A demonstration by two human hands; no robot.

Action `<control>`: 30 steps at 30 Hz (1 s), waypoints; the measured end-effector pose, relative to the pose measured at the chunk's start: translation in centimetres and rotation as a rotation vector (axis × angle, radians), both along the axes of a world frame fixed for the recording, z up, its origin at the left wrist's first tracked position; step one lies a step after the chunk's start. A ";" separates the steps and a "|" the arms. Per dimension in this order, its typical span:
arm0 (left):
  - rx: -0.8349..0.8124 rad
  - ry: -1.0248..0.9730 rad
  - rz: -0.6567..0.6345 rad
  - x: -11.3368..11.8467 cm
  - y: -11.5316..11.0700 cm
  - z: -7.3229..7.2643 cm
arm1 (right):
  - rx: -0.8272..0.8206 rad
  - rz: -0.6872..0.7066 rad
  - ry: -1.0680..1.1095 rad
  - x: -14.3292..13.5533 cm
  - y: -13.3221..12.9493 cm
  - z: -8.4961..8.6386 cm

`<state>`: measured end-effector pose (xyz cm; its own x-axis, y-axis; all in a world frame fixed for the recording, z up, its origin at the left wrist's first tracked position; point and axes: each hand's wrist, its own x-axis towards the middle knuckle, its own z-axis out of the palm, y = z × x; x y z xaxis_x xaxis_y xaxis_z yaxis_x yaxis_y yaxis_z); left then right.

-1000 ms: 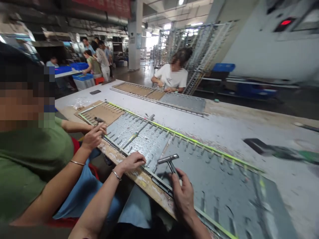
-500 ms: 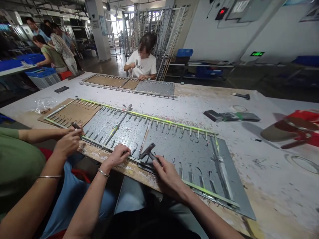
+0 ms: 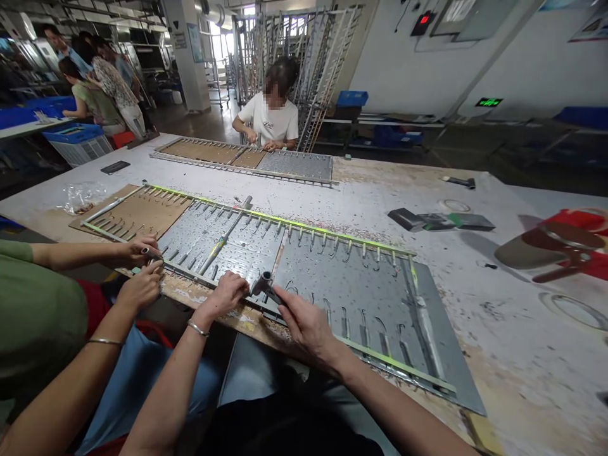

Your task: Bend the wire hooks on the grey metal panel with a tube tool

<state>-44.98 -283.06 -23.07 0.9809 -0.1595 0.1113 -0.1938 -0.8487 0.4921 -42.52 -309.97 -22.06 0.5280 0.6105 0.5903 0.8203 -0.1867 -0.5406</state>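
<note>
My right hand [image 3: 306, 320] is wrapped around the handle of a hammer [image 3: 263, 284]. Its head is low over the near rail of a long metal frame [image 3: 351, 239], just right of my left hand [image 3: 223, 296]. The fingers of that left hand are pinched together at the near rail; what lies between them is hidden. Rows of thin curved hooks [image 3: 365, 322] line both long rails, pointing inward. Beneath the frame lie grey boards [image 3: 327, 278] and a brown board [image 3: 137, 212].
At my left, a co-worker in a green sleeve [image 3: 16, 252] works on the same frame with another hammer [image 3: 151, 254]. Across the table, a person in white [image 3: 273, 123] works at a second frame [image 3: 237, 174]. Dark blocks [image 3: 441, 221] and scissors [image 3: 570, 250] lie right.
My hammer has swung down and left, its head now close to my left fingers. My left hand stays at the rail. The co-worker's hands and the far person's hammer have also lowered.
</note>
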 end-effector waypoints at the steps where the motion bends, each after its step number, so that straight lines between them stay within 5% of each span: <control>1: 0.004 0.001 0.002 0.0 0.0 0.0 | 0.034 -0.011 -0.009 0.0 0.0 0.2; 6: -0.012 -0.008 0.007 0.0 -0.1 -0.2 | -0.159 0.031 -0.081 0.0 0.0 0.2; 11: -0.004 -0.015 0.009 -0.1 -0.2 0.0 | -0.017 0.007 -0.010 -0.2 0.0 -0.2; 16: -0.003 -0.016 0.007 -0.1 -0.1 -0.2 | -0.139 0.004 -0.007 -0.3 -0.1 0.2; 20: -0.007 -0.015 0.014 -0.2 -0.1 -0.3 | 0.010 0.005 0.002 -0.3 -0.1 0.5; 24: -0.039 -0.020 0.015 -0.3 -0.1 -0.2 | -0.120 -0.007 -0.046 -0.2 0.1 0.1; 30: -0.075 -0.029 0.014 -0.4 -0.1 0.1 | 0.138 -0.008 0.003 -0.1 0.0 1.7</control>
<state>-45.35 -283.13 -22.92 0.9793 -0.1356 0.1506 -0.1969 -0.8125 0.5488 -42.65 -309.94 -20.32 0.5342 0.5194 0.6670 0.8177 -0.1172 -0.5636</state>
